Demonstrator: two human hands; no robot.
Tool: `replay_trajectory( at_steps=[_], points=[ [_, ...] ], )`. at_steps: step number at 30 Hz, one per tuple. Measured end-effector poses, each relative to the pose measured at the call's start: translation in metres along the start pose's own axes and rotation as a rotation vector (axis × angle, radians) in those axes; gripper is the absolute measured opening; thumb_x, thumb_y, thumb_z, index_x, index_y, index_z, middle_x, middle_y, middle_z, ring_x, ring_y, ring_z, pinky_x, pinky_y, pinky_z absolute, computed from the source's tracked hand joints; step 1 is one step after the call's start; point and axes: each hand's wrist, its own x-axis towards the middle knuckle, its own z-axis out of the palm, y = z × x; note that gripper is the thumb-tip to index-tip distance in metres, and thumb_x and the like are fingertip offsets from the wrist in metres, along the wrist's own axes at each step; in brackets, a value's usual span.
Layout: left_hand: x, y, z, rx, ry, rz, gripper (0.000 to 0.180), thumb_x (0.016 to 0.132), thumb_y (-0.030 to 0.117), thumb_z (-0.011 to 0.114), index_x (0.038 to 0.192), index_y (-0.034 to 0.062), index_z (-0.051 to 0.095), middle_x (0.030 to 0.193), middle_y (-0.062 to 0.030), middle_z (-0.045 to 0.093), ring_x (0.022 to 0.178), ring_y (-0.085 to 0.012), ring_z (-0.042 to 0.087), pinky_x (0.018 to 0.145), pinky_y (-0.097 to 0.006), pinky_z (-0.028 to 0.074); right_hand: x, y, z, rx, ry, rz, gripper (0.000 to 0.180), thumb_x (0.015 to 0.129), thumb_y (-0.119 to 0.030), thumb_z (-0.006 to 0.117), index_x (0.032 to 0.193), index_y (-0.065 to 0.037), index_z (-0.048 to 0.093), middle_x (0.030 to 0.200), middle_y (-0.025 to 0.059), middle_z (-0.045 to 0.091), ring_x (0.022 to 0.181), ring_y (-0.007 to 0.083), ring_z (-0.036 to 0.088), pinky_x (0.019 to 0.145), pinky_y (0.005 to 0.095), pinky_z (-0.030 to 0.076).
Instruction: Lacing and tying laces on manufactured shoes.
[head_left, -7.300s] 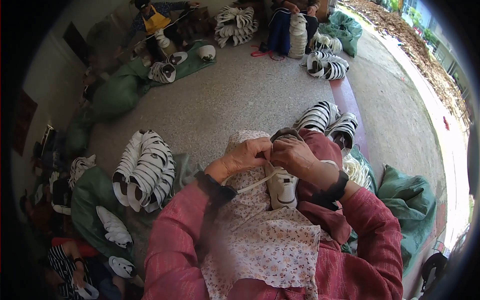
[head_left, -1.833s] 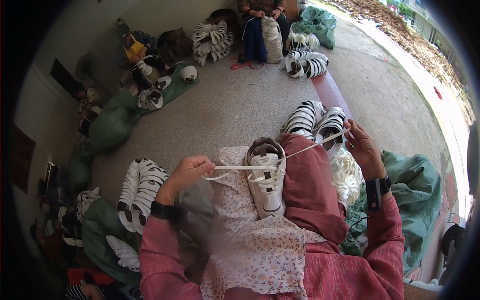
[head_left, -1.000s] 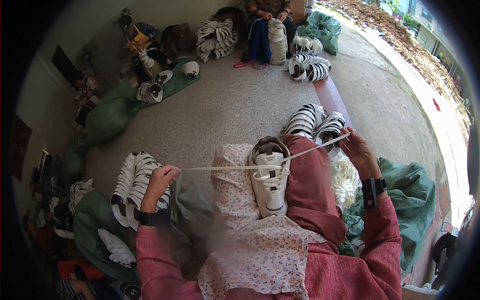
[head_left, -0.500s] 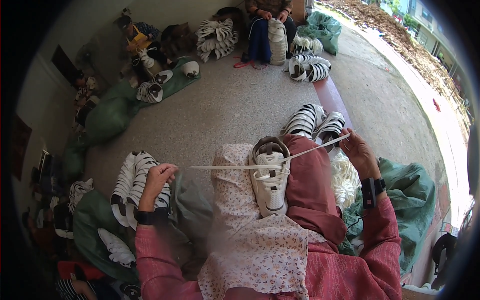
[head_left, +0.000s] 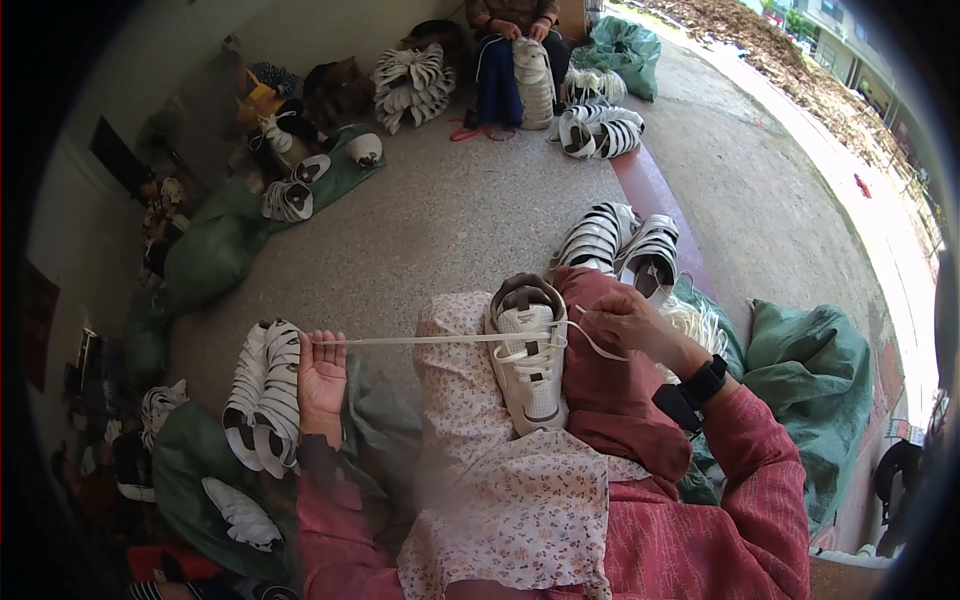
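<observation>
A white shoe (head_left: 530,360) lies on my lap, toe toward me, on a floral cloth (head_left: 500,480). A white lace (head_left: 430,340) runs through its eyelets and is stretched out to my left. My left hand (head_left: 320,375) holds the lace's far end, out beside a stack of striped white shoes (head_left: 265,395). My right hand (head_left: 625,320) sits close to the shoe's right side and pinches the other part of the lace near the eyelets. A dark watch is on my right wrist.
Green sacks (head_left: 810,370) lie to my right and on my left (head_left: 205,260). More striped shoes (head_left: 620,240) stand just beyond my knees. Another person (head_left: 510,50) sits at the far side with piles of shoes (head_left: 410,85) on the concrete floor (head_left: 450,210).
My right hand has come in from the stretched-out lace to the shoe's right side. My left hand still holds the lace taut on the left.
</observation>
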Motion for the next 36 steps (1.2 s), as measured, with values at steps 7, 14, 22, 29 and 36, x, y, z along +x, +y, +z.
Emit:
replay_trajectory(
  at_steps=[7, 14, 22, 29, 36],
  points=[
    [-0.039, -0.042, 0.066, 0.985, -0.530, -0.087, 0.020, 0.101, 0.021, 0.061, 0.107, 0.0024, 0.067, 0.072, 0.0059, 0.055, 0.059, -0.0019, 0.043, 0.052, -0.019, 0.037, 0.016, 0.012, 0.005, -0.128, -0.203, -0.008, 0.024, 0.096, -0.023, 0.060, 0.087, -0.003, 0.069, 0.069, -0.0018, 0.057, 0.061, 0.0074, 0.052, 0.052, 0.0251, 0.040],
    [-0.073, -0.147, 0.135, 1.334, -1.149, 0.568, 0.015, 0.095, 0.010, 0.064, 0.103, -0.0006, 0.071, 0.090, -0.0096, 0.071, 0.082, -0.0197, 0.068, 0.073, -0.030, 0.052, 0.018, -0.001, 0.007, -0.060, -0.285, 0.133, 0.021, 0.092, -0.020, 0.061, 0.084, -0.002, 0.068, 0.067, -0.0014, 0.056, 0.052, 0.0064, 0.051, 0.044, 0.0241, 0.039],
    [-0.049, -0.196, 0.144, 1.526, -1.310, 0.512, 0.015, 0.088, 0.011, 0.069, 0.098, 0.0003, 0.072, 0.092, -0.0136, 0.069, 0.085, -0.0277, 0.068, 0.075, -0.034, 0.052, 0.037, 0.017, 0.013, 0.239, -0.291, 0.242, 0.016, 0.090, -0.015, 0.061, 0.089, -0.002, 0.069, 0.065, -0.0016, 0.056, 0.047, 0.0065, 0.051, 0.038, 0.0246, 0.039],
    [-0.047, -0.197, 0.137, 1.507, -1.364, 0.500, 0.014, 0.084, 0.008, 0.071, 0.097, 0.0023, 0.073, 0.089, -0.0088, 0.065, 0.083, -0.0238, 0.065, 0.075, -0.031, 0.051, 0.023, 0.009, 0.008, 0.284, -0.228, 0.386, 0.017, 0.096, -0.016, 0.061, 0.093, -0.001, 0.068, 0.068, 0.0035, 0.062, 0.045, 0.0107, 0.054, 0.041, 0.0281, 0.050],
    [-0.055, -0.195, 0.139, 1.471, -1.387, 0.616, 0.010, 0.084, 0.008, 0.070, 0.092, 0.0020, 0.070, 0.087, -0.0076, 0.061, 0.082, -0.0252, 0.064, 0.073, -0.034, 0.051, 0.035, 0.024, 0.011, 0.513, -0.295, 0.515, 0.025, 0.099, -0.021, 0.055, 0.087, -0.002, 0.067, 0.072, 0.0033, 0.063, 0.055, 0.0131, 0.060, 0.048, 0.0277, 0.052]
  ],
)
